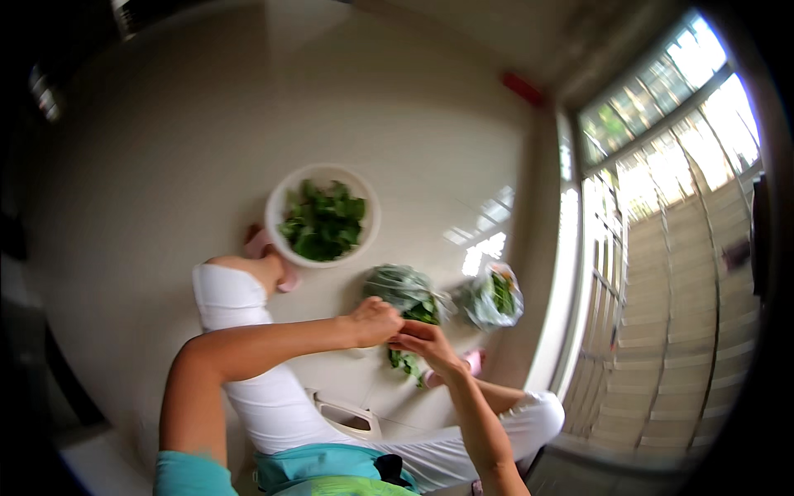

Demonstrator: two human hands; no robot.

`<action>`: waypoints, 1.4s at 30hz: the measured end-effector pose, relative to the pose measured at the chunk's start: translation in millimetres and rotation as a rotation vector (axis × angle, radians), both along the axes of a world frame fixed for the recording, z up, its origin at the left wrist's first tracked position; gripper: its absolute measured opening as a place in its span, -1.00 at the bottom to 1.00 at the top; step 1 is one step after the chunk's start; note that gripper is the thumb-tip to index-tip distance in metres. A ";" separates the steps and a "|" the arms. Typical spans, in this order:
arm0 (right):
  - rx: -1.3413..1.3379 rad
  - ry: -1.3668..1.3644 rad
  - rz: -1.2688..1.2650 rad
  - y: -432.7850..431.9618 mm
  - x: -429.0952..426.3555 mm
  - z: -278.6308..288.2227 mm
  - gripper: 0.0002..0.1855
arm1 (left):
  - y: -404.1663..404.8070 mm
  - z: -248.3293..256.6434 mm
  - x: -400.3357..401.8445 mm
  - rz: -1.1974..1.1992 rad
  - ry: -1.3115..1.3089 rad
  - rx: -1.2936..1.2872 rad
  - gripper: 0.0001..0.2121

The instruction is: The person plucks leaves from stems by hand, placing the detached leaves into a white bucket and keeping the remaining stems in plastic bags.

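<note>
My left hand (pixel 375 322) is curled into a loose fist, and its thumb side meets the fingertips of my right hand (pixel 428 344). The fingers of my right hand are bent and pinched together. Blur and the fingers hide whatever thin thing may be between the two hands. Just below the fingertips show green leaves (pixel 404 361); whether they hang from my hand or lie on the floor, I cannot tell. Right behind my hands is a translucent plastic bag (pixel 397 285), with more leafy greens (pixel 425 312) sticking out of its mouth.
A round white basin (pixel 370 232) holding a heap of green leaves (pixel 325 220) stands on the pale tiled floor (pixel 186 155). To the right, a second clear bag (pixel 487 304) has greens inside. A barred glass door (pixel 664 248) lines the right side. A red object (pixel 522 88) lies farther off.
</note>
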State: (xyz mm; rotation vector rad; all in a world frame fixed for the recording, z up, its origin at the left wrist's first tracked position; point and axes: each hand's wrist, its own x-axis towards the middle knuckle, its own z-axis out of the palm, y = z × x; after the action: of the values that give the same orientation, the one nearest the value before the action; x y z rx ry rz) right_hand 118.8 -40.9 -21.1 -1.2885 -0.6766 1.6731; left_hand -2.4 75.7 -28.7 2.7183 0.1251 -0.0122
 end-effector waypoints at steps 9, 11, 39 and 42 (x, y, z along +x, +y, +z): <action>-0.102 0.316 -0.263 -53.5 11.8 -29.9 -0.81 | -24.8 5.0 16.4 -0.127 -0.095 -0.195 -0.86; -0.132 0.244 -0.347 -53.3 22.5 -24.2 -0.83 | -19.0 8.3 20.8 -0.117 -0.094 -0.220 -0.84; -0.553 -0.536 -0.292 -78.8 51.6 -187.7 -0.81 | 44.3 20.8 4.5 0.000 0.366 0.109 -0.83; -0.572 -0.744 -0.264 -103.8 52.5 -230.9 -0.82 | 43.4 10.3 -1.5 0.007 0.309 0.106 -0.78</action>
State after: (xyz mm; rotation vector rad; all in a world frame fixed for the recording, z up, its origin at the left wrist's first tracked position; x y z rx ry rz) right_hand 171.2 -144.7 -251.9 -2.3495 -0.4084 1.1752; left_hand -3.8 119.1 -18.4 2.8030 0.2307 -0.4352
